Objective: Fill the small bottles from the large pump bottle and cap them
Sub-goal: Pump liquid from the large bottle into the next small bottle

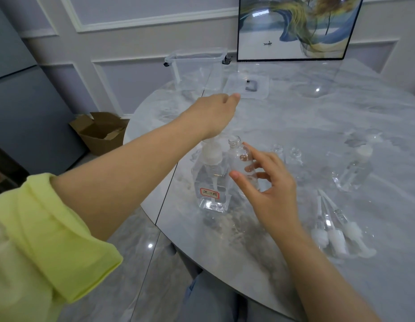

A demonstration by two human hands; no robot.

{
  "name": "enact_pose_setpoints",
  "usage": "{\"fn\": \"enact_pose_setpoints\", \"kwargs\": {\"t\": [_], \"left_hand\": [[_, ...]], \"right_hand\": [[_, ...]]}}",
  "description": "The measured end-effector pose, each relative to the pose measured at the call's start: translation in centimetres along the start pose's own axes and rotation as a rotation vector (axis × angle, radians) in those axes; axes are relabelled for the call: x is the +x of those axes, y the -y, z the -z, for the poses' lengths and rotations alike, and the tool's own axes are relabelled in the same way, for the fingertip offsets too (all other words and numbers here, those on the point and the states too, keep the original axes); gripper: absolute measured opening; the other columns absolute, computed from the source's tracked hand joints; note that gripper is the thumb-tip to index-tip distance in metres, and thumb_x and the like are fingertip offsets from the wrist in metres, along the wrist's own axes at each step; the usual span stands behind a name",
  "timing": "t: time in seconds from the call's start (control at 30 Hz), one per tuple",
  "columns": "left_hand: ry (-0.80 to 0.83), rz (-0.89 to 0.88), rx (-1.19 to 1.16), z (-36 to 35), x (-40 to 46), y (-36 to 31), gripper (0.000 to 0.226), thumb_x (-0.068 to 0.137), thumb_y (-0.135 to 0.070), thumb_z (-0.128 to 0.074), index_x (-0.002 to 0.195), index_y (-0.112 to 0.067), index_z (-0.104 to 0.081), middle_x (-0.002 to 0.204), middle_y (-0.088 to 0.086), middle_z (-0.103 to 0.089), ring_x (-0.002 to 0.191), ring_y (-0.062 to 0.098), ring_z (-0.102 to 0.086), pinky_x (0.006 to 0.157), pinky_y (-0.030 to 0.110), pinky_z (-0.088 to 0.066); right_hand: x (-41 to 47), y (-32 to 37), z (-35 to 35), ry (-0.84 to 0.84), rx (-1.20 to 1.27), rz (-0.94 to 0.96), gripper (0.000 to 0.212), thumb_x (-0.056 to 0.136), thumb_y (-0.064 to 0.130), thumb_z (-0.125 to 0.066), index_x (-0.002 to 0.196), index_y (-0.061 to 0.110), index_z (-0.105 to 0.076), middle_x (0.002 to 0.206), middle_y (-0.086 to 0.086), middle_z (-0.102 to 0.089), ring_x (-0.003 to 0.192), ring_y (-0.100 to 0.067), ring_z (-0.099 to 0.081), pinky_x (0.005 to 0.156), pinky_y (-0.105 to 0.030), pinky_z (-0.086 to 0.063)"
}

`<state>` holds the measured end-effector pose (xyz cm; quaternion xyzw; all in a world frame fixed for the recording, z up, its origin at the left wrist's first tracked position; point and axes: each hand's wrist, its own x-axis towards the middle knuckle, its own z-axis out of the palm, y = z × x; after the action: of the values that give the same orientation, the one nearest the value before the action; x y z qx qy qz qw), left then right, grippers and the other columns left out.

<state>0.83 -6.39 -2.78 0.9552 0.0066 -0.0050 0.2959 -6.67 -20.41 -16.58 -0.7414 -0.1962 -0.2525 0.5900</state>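
A cardboard box [102, 132] sits on the floor at far left, beside the marble-patterned counter [294, 126]. The left hand [214, 115], on an arm with a yellow-green sleeve [51, 240] pushed up, rests on top of the white pump head of the large pump bottle [212, 182]; whether its fingers are curled or flat cannot be told, since they are turned away. That square clear bottle stands upright near the counter's left edge, partly full of clear liquid, with a red-bordered label low on its front. Just to its right, the right hand [269, 184] grips a small open bottle [242, 163], thumb and fingers curled round its body, its mouth close to the pump. Two more uncapped small bottles [286, 156] stand behind. Three white pump caps [336, 231] with dip tubes lie farther right, near another clear capped bottle [355, 170]. A clear plastic tub [197, 66] and a framed picture [299, 26] stand at the back.
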Motion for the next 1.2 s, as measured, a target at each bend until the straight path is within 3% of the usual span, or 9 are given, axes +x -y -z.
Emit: {"fn": "enact_pose_setpoints", "kwargs": {"t": [0.13,0.27,0.4,0.5,0.67,0.8,1.0,1.07,1.2], "left_hand": [[0.058,0.037,0.014,-0.3,0.0,0.2,0.056,0.108,-0.054,-0.021,0.127,-0.021,-0.062,0.116,0.0,-0.07,0.104,0.018,-0.065,0.067,0.024,-0.036],[0.034,0.005,0.036,-0.2,0.2,0.1,0.059,0.107,-0.057,-0.02,0.131,-0.023,-0.061,0.126,0.002,-0.066,0.116,0.024,-0.06,0.091,0.036,-0.041],[0.108,0.033,0.076,-0.2,-0.2,-0.2,0.06,0.106,-0.059,-0.02,0.134,-0.024,-0.059,0.122,0.001,-0.068,0.118,0.024,-0.061,0.09,0.035,-0.039],[0.023,-0.027,0.154,0.5,0.0,-0.3,0.061,0.104,-0.064,-0.02,0.131,-0.026,-0.059,0.126,0.001,-0.065,0.117,0.025,-0.059,0.103,0.042,-0.044],[0.005,-0.07,0.18,0.6,0.8,-1.0,0.049,0.106,-0.054,-0.033,0.125,-0.02,-0.062,0.123,0.001,-0.067,0.117,0.023,-0.059,0.092,0.033,-0.044],[0.043,-0.027,0.112,0.0,1.2,-1.6,0.053,0.108,-0.05,-0.027,0.133,-0.015,-0.059,0.132,0.007,-0.064,0.121,0.026,-0.058,0.103,0.035,-0.044],[0.062,0.006,0.137,-1.1,1.3,-0.6,0.056,0.108,-0.051,-0.023,0.136,-0.017,-0.057,0.134,0.008,-0.062,0.12,0.027,-0.058,0.1,0.036,-0.043],[0.066,0.007,0.112,-0.9,1.4,-0.8,0.056,0.108,-0.051,-0.023,0.137,-0.017,-0.056,0.136,0.008,-0.061,0.123,0.028,-0.057,0.106,0.039,-0.042],[0.036,-0.003,0.092,-0.9,1.4,-0.8,0.054,0.108,-0.049,-0.023,0.132,-0.017,-0.059,0.129,0.008,-0.064,0.119,0.027,-0.058,0.101,0.037,-0.043]], "right_hand": [[-0.1,0.0,0.0,0.001,-0.012,-0.003,0.056,0.084,0.05,-0.07,0.136,0.032,-0.057,0.111,0.022,-0.059,0.096,-0.007,-0.062,0.084,-0.014,-0.051],[0.0,0.0,-0.1,0.0,-0.009,0.0,0.056,0.084,0.05,-0.07,0.135,0.033,-0.057,0.111,0.022,-0.059,0.097,-0.006,-0.062,0.084,-0.014,-0.051],[0.0,0.0,-0.1,-0.003,-0.011,-0.003,0.056,0.083,0.053,-0.069,0.134,0.035,-0.056,0.11,0.025,-0.058,0.097,-0.005,-0.061,0.084,-0.014,-0.051],[0.0,0.1,0.0,-0.005,0.0,0.0,0.056,0.083,0.051,-0.07,0.135,0.034,-0.057,0.11,0.025,-0.058,0.097,-0.004,-0.061,0.084,-0.014,-0.05],[-0.1,0.1,0.0,-0.001,0.007,0.003,0.056,0.084,0.046,-0.071,0.136,0.032,-0.058,0.111,0.023,-0.058,0.096,-0.008,-0.062,0.085,-0.015,-0.051],[0.0,0.1,0.1,-0.001,0.012,-0.002,0.058,0.084,0.044,-0.073,0.137,0.028,-0.059,0.111,0.019,-0.06,0.096,-0.01,-0.063,0.086,-0.018,-0.052],[-0.2,-0.1,-0.1,0.008,-0.005,0.001,0.056,0.085,0.04,-0.075,0.137,0.025,-0.061,0.111,0.015,-0.061,0.096,-0.013,-0.064,0.086,-0.025,-0.054],[-0.2,-0.1,0.0,0.002,0.0,-0.008,0.057,0.085,0.041,-0.075,0.138,0.024,-0.062,0.111,0.015,-0.061,0.096,-0.012,-0.064,0.086,-0.022,-0.053],[-0.1,0.0,0.0,0.004,-0.007,-0.008,0.056,0.084,0.043,-0.074,0.137,0.03,-0.059,0.111,0.018,-0.061,0.096,-0.01,-0.063,0.086,-0.016,-0.051]]}}
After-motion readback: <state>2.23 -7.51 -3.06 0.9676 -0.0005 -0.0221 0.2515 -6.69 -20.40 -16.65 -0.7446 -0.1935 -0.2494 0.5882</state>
